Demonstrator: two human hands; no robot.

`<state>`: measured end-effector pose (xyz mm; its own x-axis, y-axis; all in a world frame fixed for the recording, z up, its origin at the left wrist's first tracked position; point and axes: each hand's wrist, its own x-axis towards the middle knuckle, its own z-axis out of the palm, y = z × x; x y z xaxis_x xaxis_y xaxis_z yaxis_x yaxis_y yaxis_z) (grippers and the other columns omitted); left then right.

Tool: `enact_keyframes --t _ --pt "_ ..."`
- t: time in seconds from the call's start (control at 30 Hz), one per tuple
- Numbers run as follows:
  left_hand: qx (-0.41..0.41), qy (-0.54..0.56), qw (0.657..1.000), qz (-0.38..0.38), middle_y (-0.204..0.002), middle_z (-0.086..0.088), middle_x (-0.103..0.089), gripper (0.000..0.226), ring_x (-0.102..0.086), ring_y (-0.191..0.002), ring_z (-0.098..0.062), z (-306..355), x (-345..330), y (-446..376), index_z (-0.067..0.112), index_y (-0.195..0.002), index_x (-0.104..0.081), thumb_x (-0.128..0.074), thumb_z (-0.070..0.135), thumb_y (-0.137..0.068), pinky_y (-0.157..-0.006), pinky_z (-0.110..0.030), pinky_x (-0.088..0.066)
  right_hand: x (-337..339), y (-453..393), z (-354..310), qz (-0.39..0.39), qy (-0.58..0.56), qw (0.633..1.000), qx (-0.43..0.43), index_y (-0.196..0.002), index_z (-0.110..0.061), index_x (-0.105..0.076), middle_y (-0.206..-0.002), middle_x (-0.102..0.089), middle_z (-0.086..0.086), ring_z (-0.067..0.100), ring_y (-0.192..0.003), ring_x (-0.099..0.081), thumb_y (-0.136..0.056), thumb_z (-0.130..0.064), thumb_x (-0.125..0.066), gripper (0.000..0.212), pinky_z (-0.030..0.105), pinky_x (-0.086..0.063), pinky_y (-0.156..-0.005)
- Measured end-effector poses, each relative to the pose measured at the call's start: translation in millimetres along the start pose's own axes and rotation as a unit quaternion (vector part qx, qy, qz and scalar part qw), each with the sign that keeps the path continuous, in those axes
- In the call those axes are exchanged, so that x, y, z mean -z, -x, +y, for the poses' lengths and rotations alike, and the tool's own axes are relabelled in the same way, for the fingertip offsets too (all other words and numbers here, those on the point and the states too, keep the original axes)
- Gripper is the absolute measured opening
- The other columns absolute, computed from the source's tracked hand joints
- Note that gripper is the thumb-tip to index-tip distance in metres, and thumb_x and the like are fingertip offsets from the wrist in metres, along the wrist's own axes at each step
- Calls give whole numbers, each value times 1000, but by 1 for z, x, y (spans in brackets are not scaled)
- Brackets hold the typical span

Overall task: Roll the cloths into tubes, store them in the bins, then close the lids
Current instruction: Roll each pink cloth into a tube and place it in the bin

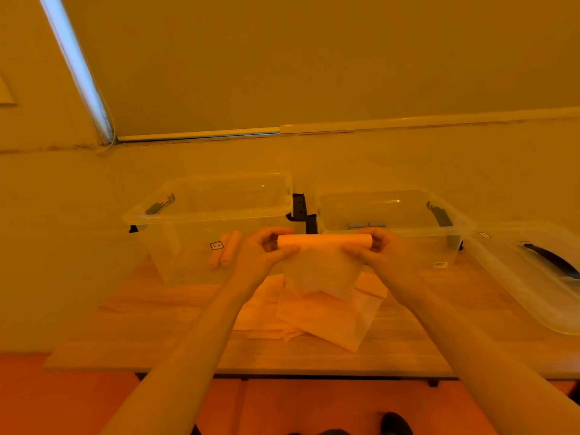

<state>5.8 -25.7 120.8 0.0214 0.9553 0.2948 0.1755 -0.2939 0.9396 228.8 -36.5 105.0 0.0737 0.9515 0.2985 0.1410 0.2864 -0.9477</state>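
Two clear bins (pixel 216 215) on wooden worktop (pixel 157 324), two rolled tubes (pixel 226 248) inside left bin, loose lid (pixel 533 277) at right, flat cloths (pixel 329 318) below, left hand (pixel 266 249) and right hand (pixel 373 249) raised, pinching half-rolled cloth (pixel 323 262) ends

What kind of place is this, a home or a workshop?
Probably a room in a home or small office, though I cannot be sure. A wooden table stands against a plain wall under a roller blind, and clear plastic bins for storage sit on the table.
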Motion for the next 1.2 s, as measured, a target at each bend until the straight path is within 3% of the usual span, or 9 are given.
enact_keyframes --t 0.13,0.27,0.47,0.83,1.03,1.2 --pt "2 -2 1000 7 -93 15 -66 21 -63 -78 9 0 -1 0 29 -96 -67 -73 15 -80 -60 -9 -49 2 -2 2 16 1 1000 9 -108 -13 -61 -102 -65 -1 9 -91 -62 -81 -15 -73 29 20 -54 -67" --pt "-9 -21 999 25 -88 16 -65 14 -61 -72 14 -1 -3 1 30 -91 -65 -68 18 -86 -57 -9 -49 4 -3 3 12 -10 1000 15 -105 -11 -62 -107 -65 1 13 -95 -63 -77 -11 -77 32 22 -55 -67" --pt "-6 -10 1000 11 -94 18 -65 24 -63 -82 7 -1 -1 2 29 -97 -68 -75 15 -79 -60 -9 -50 5 -5 4 10 -24 1000 17 -99 -15 -62 -107 -65 7 20 -96 -64 -76 -9 -77 28 23 -54 -68" --pt "-8 -23 1000 12 -93 17 -62 16 -57 -83 5 -1 -6 4 29 -93 -65 -70 18 -83 -59 -4 -46 6 -5 9 4 6 1000 21 -102 -12 -65 -102 -65 -4 8 -91 -63 -78 -10 -76 27 18 -55 -65" --pt "-11 -21 1000 -8 -98 17 -62 26 -59 -86 5 -1 -6 5 29 -98 -65 -73 12 -81 -63 -7 -49 6 -5 11 23 19 999 21 -108 -16 -65 -104 -63 -4 10 -93 -62 -84 -19 -71 25 17 -54 -62" --pt "-6 -21 1000 -4 -95 17 -62 19 -58 -82 6 0 -6 4 25 -99 -65 -70 14 -84 -61 -5 -48 4 -2 11 6 5 1000 18 -106 -20 -61 -107 -60 -8 8 -94 -59 -79 -11 -75 32 16 -55 -63"
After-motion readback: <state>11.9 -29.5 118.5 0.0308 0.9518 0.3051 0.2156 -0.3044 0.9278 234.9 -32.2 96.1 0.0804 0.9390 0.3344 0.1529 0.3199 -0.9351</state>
